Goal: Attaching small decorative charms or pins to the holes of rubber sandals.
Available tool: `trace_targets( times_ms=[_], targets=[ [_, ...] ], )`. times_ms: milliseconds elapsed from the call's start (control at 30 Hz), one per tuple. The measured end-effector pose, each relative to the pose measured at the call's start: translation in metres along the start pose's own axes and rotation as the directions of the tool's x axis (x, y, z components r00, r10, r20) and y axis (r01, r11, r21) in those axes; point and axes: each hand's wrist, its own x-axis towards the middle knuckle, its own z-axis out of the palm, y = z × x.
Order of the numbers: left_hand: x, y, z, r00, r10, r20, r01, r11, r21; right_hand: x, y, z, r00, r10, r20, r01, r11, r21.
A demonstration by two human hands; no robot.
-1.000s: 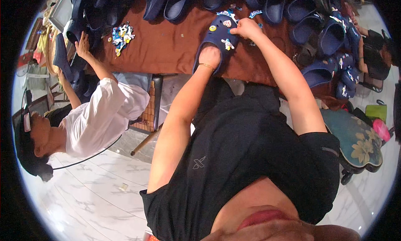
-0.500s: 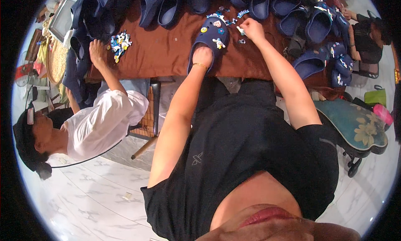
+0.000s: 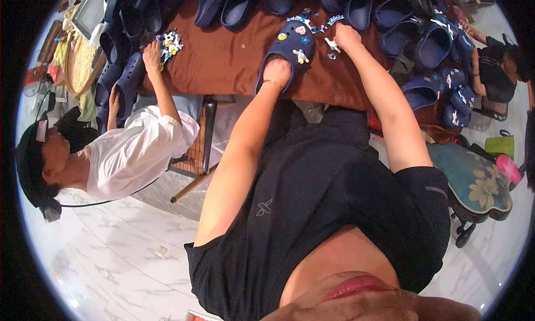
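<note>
My left hand (image 3: pixel 277 71) is inside the foot opening of a dark blue clog (image 3: pixel 290 47), its fingers hidden by the upper. Several charms decorate that clog: a round yellow one, a pink-and-white one, a blue flower and a white figure. To the right, my right hand (image 3: pixel 348 38) rests low over the cloth with its fingers closed; whatever they hold is hidden. Right beside those fingers lies a white figure charm (image 3: pixel 332 45). Just beyond the hand is a blue lettered charm (image 3: pixel 335 20), and more small charms (image 3: pixel 312 17) lie past the clog's toe.
Dark blue clogs (image 3: pixel 237 8) line the far edge of the brown cloth (image 3: pixel 217 59). Decorated clogs (image 3: pixel 458 106) are stacked at right. On the left, a person in a white shirt (image 3: pixel 134 154) reaches to a charm pile (image 3: pixel 170 44), a clog (image 3: pixel 129 79) in the other hand. Another person (image 3: pixel 496 70) sits far right.
The whole view has shifted a little. My right hand has drawn slightly away from the white figure charm; my left stays in the clog. The person at left has reached into the charm pile.
</note>
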Motion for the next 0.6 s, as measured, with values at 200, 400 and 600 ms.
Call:
trace_targets(
  times_ms=[200,400,600],
  targets=[
    [0.002,0.006,-0.008,0.999,0.004,0.035,-0.003,1.0,-0.026,0.011,0.008,0.0,0.994,0.031,0.106,-0.034,0.999,0.027],
    [-0.002,0.001,-0.006,1.0,0.022,0.008,-0.021,0.999,-0.047,0.013,-0.026,-0.012,0.98,-0.174,-0.094,0.197,0.912,0.359],
    [0.001,0.005,-0.009,0.999,-0.016,0.033,0.017,0.999,-0.028,-0.004,-0.078,-0.007,0.83,-0.515,-0.215,0.539,0.637,0.551]
  ],
)
